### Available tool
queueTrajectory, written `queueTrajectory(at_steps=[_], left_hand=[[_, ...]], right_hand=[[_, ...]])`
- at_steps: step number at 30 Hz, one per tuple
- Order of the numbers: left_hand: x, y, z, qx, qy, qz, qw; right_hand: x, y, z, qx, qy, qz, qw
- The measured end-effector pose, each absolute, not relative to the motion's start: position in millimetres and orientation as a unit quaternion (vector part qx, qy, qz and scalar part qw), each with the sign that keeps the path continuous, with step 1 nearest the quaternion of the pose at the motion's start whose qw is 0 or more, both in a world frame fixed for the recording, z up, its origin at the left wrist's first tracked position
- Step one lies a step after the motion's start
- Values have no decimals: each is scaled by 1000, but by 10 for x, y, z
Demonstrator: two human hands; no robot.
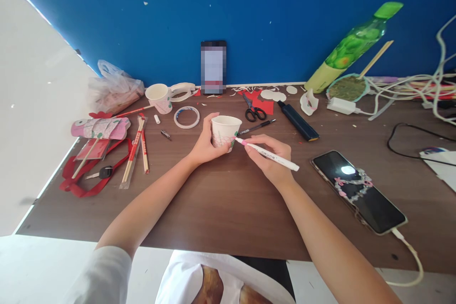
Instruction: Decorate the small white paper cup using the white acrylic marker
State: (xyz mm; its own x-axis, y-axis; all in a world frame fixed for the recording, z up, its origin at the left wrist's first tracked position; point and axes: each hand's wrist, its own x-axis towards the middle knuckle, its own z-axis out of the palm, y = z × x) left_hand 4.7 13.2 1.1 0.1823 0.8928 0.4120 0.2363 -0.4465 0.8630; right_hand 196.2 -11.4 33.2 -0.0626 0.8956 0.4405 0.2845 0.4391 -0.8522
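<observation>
Brown wood-look tabletop (pixel 228 218): far edge meets upright blue panel (pixel 263 19), near edge runs under both forearms, approx. level w/ the wearer's lap. Most open room = the strip of wood btwn the forearms, nearer the body than the cup; more bare wood R of it, up to the black phone in clear case (pixel 379 204). Far side's tighter: black-handled scissors (pixel 255 113) & slim black pen (pixel 256 127) lie just behind/R of the cup, white tape ring (pixel 187 126) to its L, dark navy oblong case (pixel 299 122) farther R.

White tapered paper cup (pixel 224 130) is in L hand (pixel 204 147), about mid-table; can't tell if base touches wood. Mouth up, axis near vertical, narrower end down. White round-barrelled marker w/ pink collar (pixel 269 153) is in R hand (pixel 273 170): tip points L at the cup's R side, long axis slanting from there back R toward the wearer. Tip's at the cup wall; exact contact unclear.

Cup: plain white up top, pinkish line print & green spots lower. Marker: white barrel, small dark lettering.

L thumb crosses cup's near side, fingers curl round the far side, partly hidden, pinching it. R thumb & index pinch the marker; other R fingers curled under, partly hidden.
</observation>
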Motion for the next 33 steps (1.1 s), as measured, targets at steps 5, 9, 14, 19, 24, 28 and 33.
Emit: queueTrajectory(at_steps=[5, 9, 14, 19, 24, 28, 33], left_hand=[[41, 141, -2, 688, 409, 494, 339], [33, 152, -15, 689, 408, 494, 339], [11, 175, -56, 699, 405, 490, 327], [23, 169, -49, 689, 407, 500, 331], [42, 162, -2, 677, 386, 519, 351], [43, 153, 2, 669, 387, 522, 359], [55, 126, 8, 667, 411, 503, 365]], right_hand=[[1966, -108, 326, -452, -661, 304, 517], [1965, -103, 317, -456, -661, 304, 512], [1951, -104, 319, -461, -659, 306, 509], [1955, -103, 312, -448, -673, 302, 505], [1984, -98, 291, -432, -664, 298, 533], [2010, -98, 275, -430, -649, 305, 548], [2014, -102, 271, -426, -647, 305, 554]])
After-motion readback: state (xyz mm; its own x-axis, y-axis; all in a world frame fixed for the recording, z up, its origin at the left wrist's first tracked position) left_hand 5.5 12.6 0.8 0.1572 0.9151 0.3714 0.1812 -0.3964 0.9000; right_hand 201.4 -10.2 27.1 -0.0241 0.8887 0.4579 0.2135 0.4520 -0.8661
